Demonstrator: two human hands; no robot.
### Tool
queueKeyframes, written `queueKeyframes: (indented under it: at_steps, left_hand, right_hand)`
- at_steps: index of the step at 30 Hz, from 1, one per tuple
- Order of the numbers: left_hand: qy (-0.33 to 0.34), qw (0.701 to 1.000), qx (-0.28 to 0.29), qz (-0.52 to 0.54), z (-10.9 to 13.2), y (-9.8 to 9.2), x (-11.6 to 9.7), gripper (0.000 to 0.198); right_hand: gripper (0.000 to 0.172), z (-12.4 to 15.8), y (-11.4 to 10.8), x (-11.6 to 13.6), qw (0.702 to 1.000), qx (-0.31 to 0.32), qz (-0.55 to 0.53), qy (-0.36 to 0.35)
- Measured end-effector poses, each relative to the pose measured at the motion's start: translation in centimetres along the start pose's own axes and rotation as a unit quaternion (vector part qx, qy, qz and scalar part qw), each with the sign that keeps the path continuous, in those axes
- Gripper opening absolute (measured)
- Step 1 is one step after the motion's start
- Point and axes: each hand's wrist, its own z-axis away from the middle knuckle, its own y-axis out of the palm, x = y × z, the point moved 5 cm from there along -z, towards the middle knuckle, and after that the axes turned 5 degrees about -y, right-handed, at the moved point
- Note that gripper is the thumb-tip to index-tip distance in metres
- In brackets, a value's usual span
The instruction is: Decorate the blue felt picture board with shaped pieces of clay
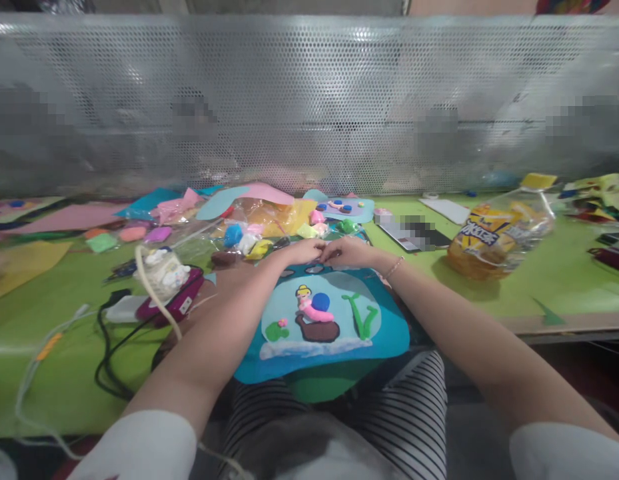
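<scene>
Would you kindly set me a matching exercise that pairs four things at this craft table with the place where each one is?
Things:
1. blue felt picture
2. plastic bottle
3. magenta box
4. perforated metal screen

Places:
A. upright along the far edge of the table
B. lying on its side, to the right of the right hand
C. on the table, to the left of the left hand
D. between the two forearms, with both hands at its far edge

Pairs: 1-D; 2-B; 3-C; 4-A
</scene>
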Motion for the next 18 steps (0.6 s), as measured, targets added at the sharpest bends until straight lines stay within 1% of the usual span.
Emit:
queueKeyframes:
  at_steps: [5, 10, 13, 15, 18]
  left_hand:
    - [0.003, 0.999, 0.024, 0.026, -0.12, 0.02, 0.27, 0.032]
    - [0.028, 0.997, 0.039, 0.056, 0.13, 0.18, -0.38, 0.024]
    - [0.035, 0.997, 0.04, 0.058, -0.03, 0.27, -0.29, 0.021]
    - [0.04, 0.996, 0.047, 0.062, -0.15, 0.33, -0.14, 0.02]
    - [0.043, 0.995, 0.057, 0.065, -0.16, 0.35, -0.08, 0.023]
  right_hand:
    - [0.021, 0.03, 0.06, -0.2, 1.0, -0.001, 0.002, 0.013]
    - [0.019, 0.04, 0.15, -0.18, 1.0, -0.006, 0.007, 0.013]
    - [0.019, 0.09, 0.18, -0.08, 1.0, -0.003, 0.009, 0.014]
    - [0.018, 0.12, 0.16, 0.1, 1.0, -0.003, 0.025, 0.004]
    - [0.018, 0.14, 0.14, 0.47, 0.998, -0.005, 0.062, -0.031]
